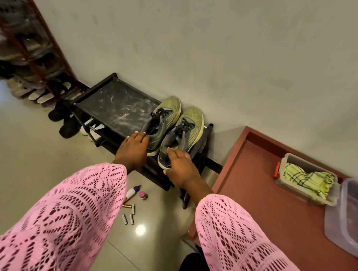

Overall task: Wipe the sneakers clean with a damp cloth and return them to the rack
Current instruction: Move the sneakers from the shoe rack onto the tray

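Sneakers, yellow-green, sit paired on the dusty black rack's top shelf by the wall, the left hand resting relaxed-fingered beside one heel, the right hand gripping the other's, apparently lifting or returning them; cloth use looks next.

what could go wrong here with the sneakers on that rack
The right sneaker has its heel past the front edge of the black rack, under the right hand; it could tip off once released. The rack's top looks dusty and could soil wiped soles. The batteries on the floor below are a slip hazard.
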